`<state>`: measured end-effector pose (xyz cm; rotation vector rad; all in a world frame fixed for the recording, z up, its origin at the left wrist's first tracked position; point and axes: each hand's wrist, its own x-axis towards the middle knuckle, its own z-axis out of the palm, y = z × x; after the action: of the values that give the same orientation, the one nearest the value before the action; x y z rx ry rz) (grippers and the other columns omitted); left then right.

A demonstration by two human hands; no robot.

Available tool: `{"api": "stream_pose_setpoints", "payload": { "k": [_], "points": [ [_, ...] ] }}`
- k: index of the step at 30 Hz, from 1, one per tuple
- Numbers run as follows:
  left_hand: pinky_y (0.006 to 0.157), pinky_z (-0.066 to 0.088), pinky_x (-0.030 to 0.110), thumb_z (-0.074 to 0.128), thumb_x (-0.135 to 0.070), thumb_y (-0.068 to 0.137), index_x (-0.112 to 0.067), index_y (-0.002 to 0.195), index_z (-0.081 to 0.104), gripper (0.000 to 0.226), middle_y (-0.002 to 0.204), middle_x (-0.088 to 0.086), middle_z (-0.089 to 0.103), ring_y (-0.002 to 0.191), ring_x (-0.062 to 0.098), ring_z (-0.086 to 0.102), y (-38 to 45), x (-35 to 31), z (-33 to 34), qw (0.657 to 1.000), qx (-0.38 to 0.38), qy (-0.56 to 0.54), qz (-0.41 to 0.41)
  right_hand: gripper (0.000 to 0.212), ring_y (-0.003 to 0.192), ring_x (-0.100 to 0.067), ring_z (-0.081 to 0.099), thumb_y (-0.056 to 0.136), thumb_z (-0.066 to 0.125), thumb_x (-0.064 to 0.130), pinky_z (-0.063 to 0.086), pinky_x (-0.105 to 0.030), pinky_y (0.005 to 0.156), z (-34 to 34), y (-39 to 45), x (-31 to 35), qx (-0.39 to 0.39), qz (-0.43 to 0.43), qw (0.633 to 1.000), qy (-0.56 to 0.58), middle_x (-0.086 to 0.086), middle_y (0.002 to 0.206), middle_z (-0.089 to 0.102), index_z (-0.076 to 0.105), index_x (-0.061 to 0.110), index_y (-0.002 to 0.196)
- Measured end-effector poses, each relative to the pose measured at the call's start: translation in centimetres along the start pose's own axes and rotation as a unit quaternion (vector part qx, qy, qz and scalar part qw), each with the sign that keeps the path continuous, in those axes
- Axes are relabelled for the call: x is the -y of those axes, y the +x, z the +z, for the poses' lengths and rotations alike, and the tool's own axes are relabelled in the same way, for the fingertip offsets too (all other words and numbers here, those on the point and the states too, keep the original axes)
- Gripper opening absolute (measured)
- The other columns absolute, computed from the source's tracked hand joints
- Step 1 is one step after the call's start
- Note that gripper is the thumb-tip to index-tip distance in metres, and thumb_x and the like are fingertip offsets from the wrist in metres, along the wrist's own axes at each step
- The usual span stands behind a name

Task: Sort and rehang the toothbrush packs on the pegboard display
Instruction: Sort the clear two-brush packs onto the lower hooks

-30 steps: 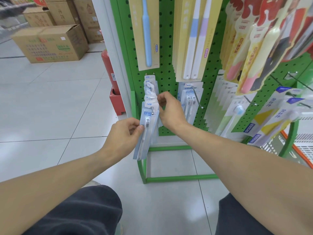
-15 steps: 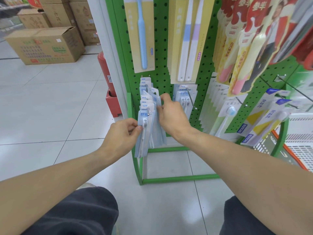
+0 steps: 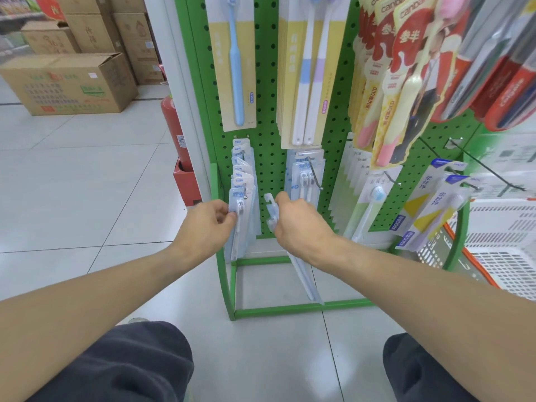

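Left hand (image 3: 203, 227) pinches front toothbrush pack (image 3: 240, 216) hanging on the peg row; right hand (image 3: 301, 224) grips a loose pack (image 3: 271, 211), off the green pegboard (image 3: 268, 82).

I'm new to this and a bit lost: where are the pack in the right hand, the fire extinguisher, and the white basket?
Pack (image 3: 270, 208): head view, its top edge by the hang hole.
Fire extinguisher (image 3: 171, 123): head view, red body.
White basket (image 3: 504, 256): head view, mesh side wall.
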<state>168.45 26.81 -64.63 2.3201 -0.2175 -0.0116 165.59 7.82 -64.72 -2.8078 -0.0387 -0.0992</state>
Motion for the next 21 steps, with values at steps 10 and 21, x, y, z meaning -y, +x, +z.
{"api": "stream_pose_setpoints", "payload": {
  "k": [10,21],
  "points": [
    [0.068,0.058,0.030,0.051,-0.031,0.100,-0.004,0.076,0.062,0.039,0.074,0.009,0.068,0.065,0.026,0.070,0.5,-0.7,-0.3,0.969,0.152,0.149,-0.128,0.015,0.061,-0.020,0.066,0.094,0.060,0.016,0.056,-0.035,0.051,-0.4,-3.7,-1.8,0.149,0.040,0.964,0.215,-0.013,0.092,0.072,0.049,0.016,0.104],
    [0.069,0.064,0.039,0.058,-0.016,0.102,-0.003,0.107,0.064,0.015,0.091,0.018,0.075,0.072,0.027,0.074,-3.6,-5.4,1.5,0.935,0.294,-0.184,-0.069,0.006,0.064,-0.024,0.072,0.102,0.055,0.012,0.061,-0.035,0.061,-2.9,-6.2,-3.7,0.276,0.063,0.888,0.362,-0.009,0.080,0.073,0.060,0.012,0.105]
  ]
}}
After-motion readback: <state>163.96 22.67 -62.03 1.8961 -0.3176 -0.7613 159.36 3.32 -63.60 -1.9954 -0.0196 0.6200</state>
